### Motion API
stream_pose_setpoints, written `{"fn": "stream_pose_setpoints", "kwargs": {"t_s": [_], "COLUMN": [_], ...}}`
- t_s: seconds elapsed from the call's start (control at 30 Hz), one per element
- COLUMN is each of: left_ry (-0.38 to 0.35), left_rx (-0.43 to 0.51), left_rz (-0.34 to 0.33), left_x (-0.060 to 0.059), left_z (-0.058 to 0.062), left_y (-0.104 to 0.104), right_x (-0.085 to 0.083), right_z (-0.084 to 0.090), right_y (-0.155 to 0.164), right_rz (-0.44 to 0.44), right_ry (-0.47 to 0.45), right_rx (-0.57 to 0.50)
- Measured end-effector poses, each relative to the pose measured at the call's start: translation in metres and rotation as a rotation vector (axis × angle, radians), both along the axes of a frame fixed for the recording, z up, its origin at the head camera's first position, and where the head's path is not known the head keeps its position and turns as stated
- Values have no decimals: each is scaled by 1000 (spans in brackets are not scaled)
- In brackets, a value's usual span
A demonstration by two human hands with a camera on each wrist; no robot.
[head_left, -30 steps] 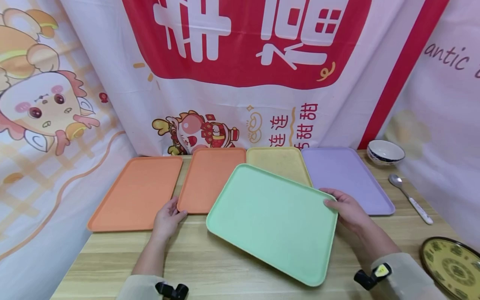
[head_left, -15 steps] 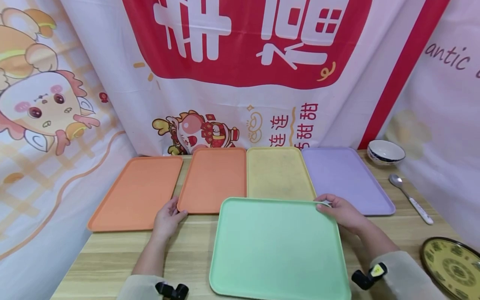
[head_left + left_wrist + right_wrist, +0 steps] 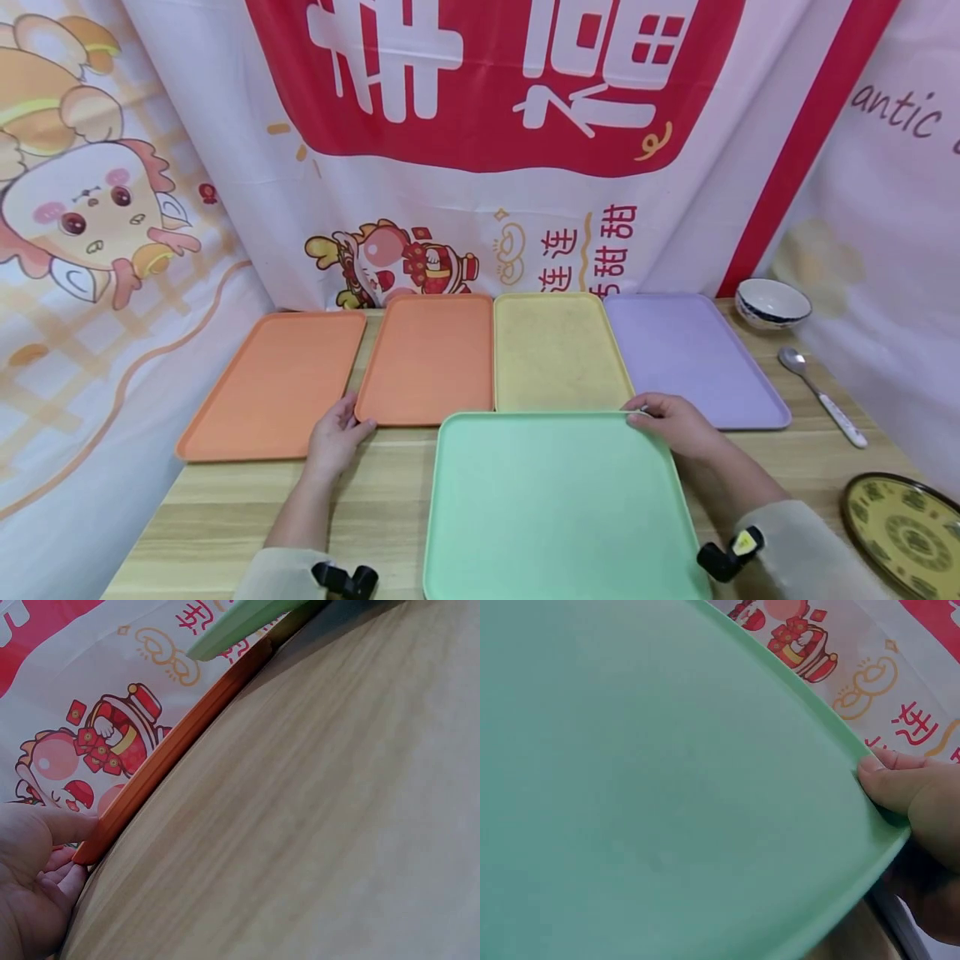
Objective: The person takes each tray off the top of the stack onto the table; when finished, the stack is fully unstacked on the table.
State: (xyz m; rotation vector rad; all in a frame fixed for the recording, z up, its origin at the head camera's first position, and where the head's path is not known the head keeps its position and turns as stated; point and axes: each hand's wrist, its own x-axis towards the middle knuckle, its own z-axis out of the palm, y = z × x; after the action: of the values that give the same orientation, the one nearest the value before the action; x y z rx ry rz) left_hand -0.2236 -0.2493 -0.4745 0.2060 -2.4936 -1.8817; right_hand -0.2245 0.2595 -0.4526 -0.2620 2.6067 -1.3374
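My right hand (image 3: 673, 425) grips the far right corner of a light green tray (image 3: 562, 508), its thumb on the rim. The green tray is above the table at the front, its near edge cut off by the frame; the right wrist view shows its broad green face (image 3: 667, 780). With thumb and fingers around it, my left hand (image 3: 335, 442) holds the near left corner of the smaller orange tray (image 3: 427, 358). In the left wrist view that orange tray's edge (image 3: 172, 754) lies flat on the wood. A larger orange tray (image 3: 277, 387) lies just left of that hand.
Right of the smaller orange tray lie a yellow tray (image 3: 558, 350) and a purple tray (image 3: 690, 358). At the right are a bowl (image 3: 772, 304), a spoon (image 3: 821, 396) and a patterned round plate (image 3: 911, 533). A printed cloth (image 3: 480, 192) hangs behind the table.
My right hand has turned the green tray from slanted to nearly straight and drawn it nearer, uncovering more of the yellow tray. My left hand has stayed at the orange tray's corner.
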Motion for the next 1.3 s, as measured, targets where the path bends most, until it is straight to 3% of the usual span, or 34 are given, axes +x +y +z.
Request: {"fn": "stream_pose_setpoints", "kwargs": {"t_s": [0.2, 0.33, 0.8, 1.3], "left_ry": [-4, -3, -1, -3], "left_rx": [-3, -2, -3, -2], "left_rz": [-1, 5, 8, -2], "left_x": [0, -1, -2, 1], "left_z": [1, 1, 1, 2], "left_y": [0, 1, 2, 1], "right_x": [2, 2, 1, 3], "right_z": [-1, -4, -13, -13], "right_y": [-5, -6, -8, -12], "right_rz": [-32, -39, -44, -25], "right_ry": [127, 167, 246, 199], "right_rx": [197, 253, 276, 281]}}
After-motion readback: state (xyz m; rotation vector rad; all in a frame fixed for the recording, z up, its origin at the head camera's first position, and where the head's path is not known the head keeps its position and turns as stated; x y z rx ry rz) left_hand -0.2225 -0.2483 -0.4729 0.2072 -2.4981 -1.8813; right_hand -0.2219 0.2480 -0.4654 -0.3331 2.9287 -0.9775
